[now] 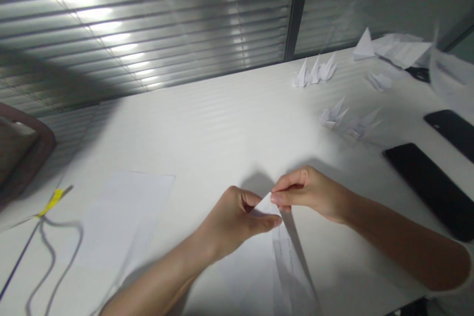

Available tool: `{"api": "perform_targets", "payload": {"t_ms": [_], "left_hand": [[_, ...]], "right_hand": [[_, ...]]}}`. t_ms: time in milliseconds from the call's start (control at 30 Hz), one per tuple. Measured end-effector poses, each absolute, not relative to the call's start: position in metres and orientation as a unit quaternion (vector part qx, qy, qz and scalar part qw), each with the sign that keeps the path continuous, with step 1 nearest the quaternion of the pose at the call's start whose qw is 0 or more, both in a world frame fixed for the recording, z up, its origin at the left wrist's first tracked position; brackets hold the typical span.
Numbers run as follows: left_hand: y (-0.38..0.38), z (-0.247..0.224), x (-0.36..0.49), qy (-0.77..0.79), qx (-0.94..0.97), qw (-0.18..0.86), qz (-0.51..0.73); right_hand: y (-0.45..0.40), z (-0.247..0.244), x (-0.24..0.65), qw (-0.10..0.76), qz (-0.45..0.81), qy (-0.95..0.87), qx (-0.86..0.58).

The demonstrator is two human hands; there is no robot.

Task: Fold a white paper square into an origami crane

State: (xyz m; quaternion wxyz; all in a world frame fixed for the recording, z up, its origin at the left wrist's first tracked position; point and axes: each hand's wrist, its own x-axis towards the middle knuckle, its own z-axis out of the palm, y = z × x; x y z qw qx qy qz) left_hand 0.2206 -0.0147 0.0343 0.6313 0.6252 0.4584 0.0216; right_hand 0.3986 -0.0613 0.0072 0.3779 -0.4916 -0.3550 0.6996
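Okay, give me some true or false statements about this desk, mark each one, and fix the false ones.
1. The left hand and right hand pinch the pointed tip of a folded white paper. True.
2. Only one phone lies on the table. False: two glossy black rectangular smartphones lie at the right.
3. Small white paper origami cranes stand on the white table beyond the hands. True.
4. A flat sheet lies right of the right arm. False: the flat white paper sheet lies left of the left hand.
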Motion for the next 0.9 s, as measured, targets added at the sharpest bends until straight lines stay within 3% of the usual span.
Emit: {"api": "perform_targets", "payload": {"t_ms": [900], "left_hand": [[-0.0104, 0.0295, 0.2200, 0.427, 0.656, 0.622, -0.023]], "right_hand": [[-0.0646, 0.0031, 0.3933, 0.436, 0.611, -0.389, -0.534]]}}
